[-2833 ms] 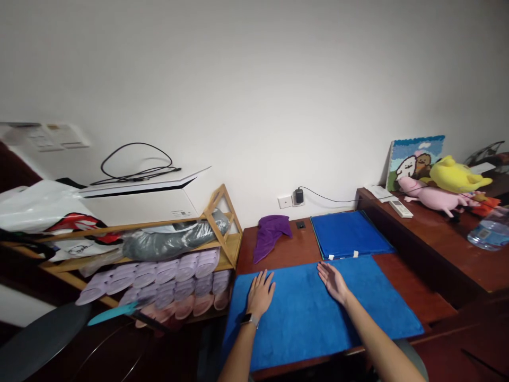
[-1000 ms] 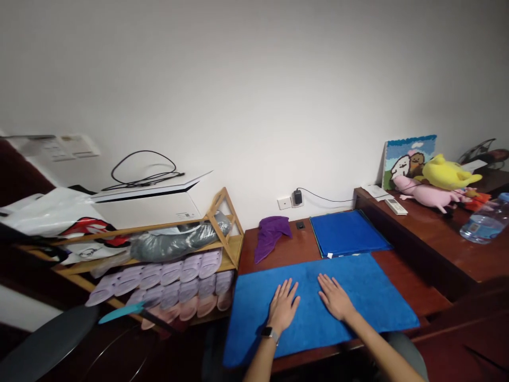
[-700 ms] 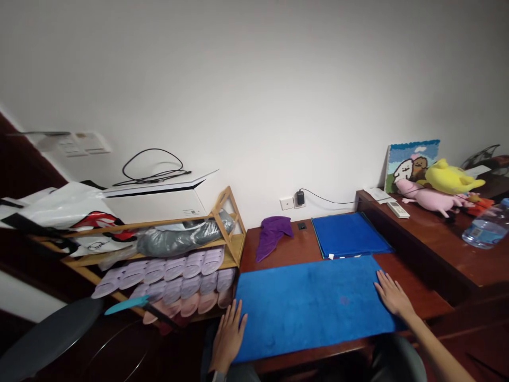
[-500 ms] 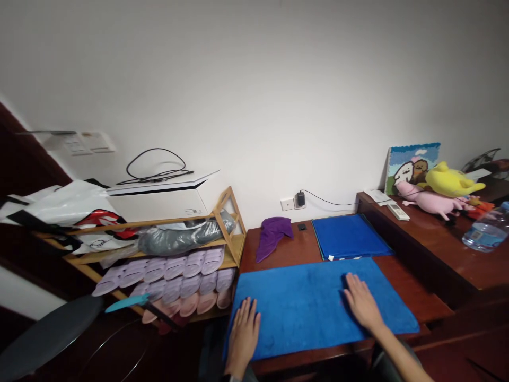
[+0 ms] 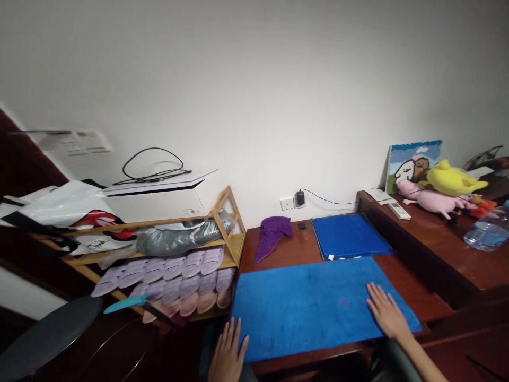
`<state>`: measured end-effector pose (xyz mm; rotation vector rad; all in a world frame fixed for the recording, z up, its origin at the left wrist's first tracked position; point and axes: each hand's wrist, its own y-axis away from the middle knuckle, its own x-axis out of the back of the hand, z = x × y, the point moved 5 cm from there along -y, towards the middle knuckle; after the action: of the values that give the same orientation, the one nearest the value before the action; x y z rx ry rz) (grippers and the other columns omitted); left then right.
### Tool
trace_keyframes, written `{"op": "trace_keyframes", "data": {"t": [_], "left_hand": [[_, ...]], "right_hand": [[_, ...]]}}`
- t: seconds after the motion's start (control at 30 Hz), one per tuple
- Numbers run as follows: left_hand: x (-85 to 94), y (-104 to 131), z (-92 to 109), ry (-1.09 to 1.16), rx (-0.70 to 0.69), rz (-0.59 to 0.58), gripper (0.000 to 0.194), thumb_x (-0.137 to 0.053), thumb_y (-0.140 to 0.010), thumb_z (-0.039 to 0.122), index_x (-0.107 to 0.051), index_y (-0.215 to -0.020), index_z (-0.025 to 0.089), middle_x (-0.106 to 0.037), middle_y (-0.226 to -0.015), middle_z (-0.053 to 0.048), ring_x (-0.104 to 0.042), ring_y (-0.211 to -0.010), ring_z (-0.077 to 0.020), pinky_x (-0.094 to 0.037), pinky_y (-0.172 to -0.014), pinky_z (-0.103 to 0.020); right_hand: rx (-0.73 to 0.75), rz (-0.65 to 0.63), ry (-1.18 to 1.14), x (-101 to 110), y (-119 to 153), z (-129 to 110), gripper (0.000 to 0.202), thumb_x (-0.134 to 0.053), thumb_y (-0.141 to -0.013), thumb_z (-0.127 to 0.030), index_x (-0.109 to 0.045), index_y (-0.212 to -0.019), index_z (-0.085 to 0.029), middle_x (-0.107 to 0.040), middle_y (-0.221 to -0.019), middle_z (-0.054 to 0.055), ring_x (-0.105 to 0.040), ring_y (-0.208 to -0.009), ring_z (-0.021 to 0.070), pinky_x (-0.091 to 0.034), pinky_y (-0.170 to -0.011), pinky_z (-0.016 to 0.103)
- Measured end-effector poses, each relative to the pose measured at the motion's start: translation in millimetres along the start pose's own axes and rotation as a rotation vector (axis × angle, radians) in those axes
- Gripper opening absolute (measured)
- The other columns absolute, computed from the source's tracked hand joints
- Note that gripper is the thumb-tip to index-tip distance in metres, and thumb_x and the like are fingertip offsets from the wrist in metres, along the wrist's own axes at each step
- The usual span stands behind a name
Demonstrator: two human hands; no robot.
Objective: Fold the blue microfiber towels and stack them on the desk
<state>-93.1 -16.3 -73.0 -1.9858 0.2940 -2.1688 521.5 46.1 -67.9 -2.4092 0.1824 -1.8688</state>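
Observation:
A blue cloth is spread flat over the front of the reddish-brown desk. My left hand is at the cloth's near left corner, its fingers extended and apart, holding nothing. Whether it touches the cloth there I cannot tell. Toward the right end, my right hand lies flat on the cloth with fingers stretched out. Behind the spread one sits a neat pile of folded blue cloths. A crumpled purple cloth lies at the desk's back left.
Left of the desk stands a wooden rack with lilac slippers and a white box. A plug adapter sits in the wall. On the higher right surface are a remote, plush toys and a water bottle.
My right hand has slid to the right across the blue cloth. My left hand has shifted left and toward me, to the cloth's edge. The cloth stays spread out.

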Motion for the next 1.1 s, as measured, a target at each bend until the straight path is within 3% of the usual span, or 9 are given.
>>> {"op": "trace_keyframes", "data": {"t": [0.1, 0.23, 0.33, 0.47, 0.57, 0.63, 0.73, 0.9, 1.1], "left_hand": [[-2.3, 3.6, -1.8, -0.016, 0.011, 0.003, 0.068, -0.031, -0.104, 0.051, -0.044, -0.16, 0.015, -0.041, -0.168, -0.012, -0.04, -0.154, -0.0304, -0.04, -0.123, -0.052], [5.7, -5.0, -2.2, -0.022, -0.037, -0.005, 0.06, -0.035, -0.103, 0.048, -0.058, -0.15, 0.019, -0.057, -0.158, -0.011, -0.054, -0.145, -0.031, -0.045, -0.12, -0.052], [24.9, -30.7, 15.9, -0.021, -0.053, 0.052, 0.054, -0.035, -0.105, 0.048, -0.068, -0.138, 0.022, -0.069, -0.144, -0.011, -0.063, -0.133, -0.0313, -0.048, -0.117, -0.051], [42.3, -89.4, 93.6, 0.073, -0.2, 0.076, 0.05, -0.036, -0.107, 0.046, -0.066, -0.142, 0.025, -0.065, -0.149, -0.007, -0.058, -0.14, -0.0266, -0.045, -0.121, -0.045], [33.7, -133.5, 148.0, 0.13, -0.351, -0.016, 0.053, -0.035, -0.108, 0.046, -0.053, -0.154, 0.026, -0.052, -0.162, -0.007, -0.046, -0.15, -0.0259, -0.038, -0.125, -0.049], [19.3, -155.3, 151.9, 0.12, -0.336, -0.107, 0.056, -0.034, -0.108, 0.048, -0.047, -0.158, 0.025, -0.045, -0.166, -0.01, -0.042, -0.154, -0.027, -0.035, -0.126, -0.052], [-2.2, -171.2, 105.0, 0.062, -0.164, -0.155, 0.061, -0.033, -0.107, 0.051, -0.045, -0.16, 0.024, -0.041, -0.168, -0.012, -0.038, -0.155, -0.0297, -0.032, -0.126, -0.056], [-20.7, -165.5, 11.3, -0.014, 0.004, -0.062, 0.071, -0.028, -0.105, 0.06, -0.044, -0.16, 0.019, -0.04, -0.168, -0.015, -0.036, -0.156, -0.0334, -0.034, -0.124, -0.057], [-18.0, -160.2, 0.0, -0.042, 0.002, -0.027, 0.072, -0.027, -0.105, 0.059, -0.047, -0.159, 0.016, -0.044, -0.166, -0.015, -0.041, -0.153, -0.0344, -0.035, -0.124, -0.056]], "right_hand": [[-0.122, 0.029, 0.026, 10.9, -3.9, 56.0, 0.067, -0.033, -0.093, -0.047, -0.057, -0.153, -0.027, -0.051, -0.161, 0.007, -0.039, -0.153, 0.0357, -0.035, -0.124, 0.057], [-0.101, 0.073, 0.057, 11.4, -9.1, 45.6, 0.069, -0.034, -0.093, -0.048, -0.059, -0.151, -0.02, -0.051, -0.16, 0.011, -0.04, -0.152, 0.0374, -0.034, -0.124, 0.059], [0.002, 0.088, 0.019, 8.5, -20.9, -15.1, 0.069, -0.03, -0.1, -0.053, -0.053, -0.155, -0.019, -0.046, -0.164, 0.01, -0.036, -0.155, 0.0339, -0.028, -0.128, 0.057], [0.224, -0.007, -0.116, 1.8, -46.3, -130.9, 0.065, -0.027, -0.106, -0.055, -0.043, -0.161, -0.024, -0.04, -0.167, 0.006, -0.032, -0.157, 0.0284, -0.027, -0.129, 0.055], [0.335, -0.11, -0.175, -5.8, -66.6, -199.1, 0.063, -0.028, -0.107, -0.053, -0.039, -0.162, -0.023, -0.037, -0.168, 0.007, -0.032, -0.158, 0.0266, -0.027, -0.129, 0.053], [0.354, -0.171, -0.18, -11.4, -79.1, -216.0, 0.063, -0.028, -0.107, -0.052, -0.038, -0.163, -0.023, -0.036, -0.168, 0.008, -0.031, -0.158, 0.0259, -0.025, -0.129, 0.052], [0.31, -0.203, -0.139, -15.6, -95.8, -187.5, 0.065, -0.028, -0.107, -0.052, -0.036, -0.163, -0.02, -0.034, -0.17, 0.007, -0.027, -0.159, 0.0246, -0.021, -0.13, 0.05], [0.008, -0.152, 0.015, -10.6, -113.9, -46.3, 0.068, -0.024, -0.104, -0.05, -0.032, -0.165, -0.02, -0.031, -0.171, 0.007, -0.026, -0.16, 0.025, -0.02, -0.13, 0.051], [-0.178, -0.106, 0.071, -3.4, -116.3, 46.3, 0.071, -0.021, -0.103, -0.052, -0.035, -0.165, -0.019, -0.032, -0.172, 0.008, -0.025, -0.16, 0.0274, -0.019, -0.129, 0.054]]}}
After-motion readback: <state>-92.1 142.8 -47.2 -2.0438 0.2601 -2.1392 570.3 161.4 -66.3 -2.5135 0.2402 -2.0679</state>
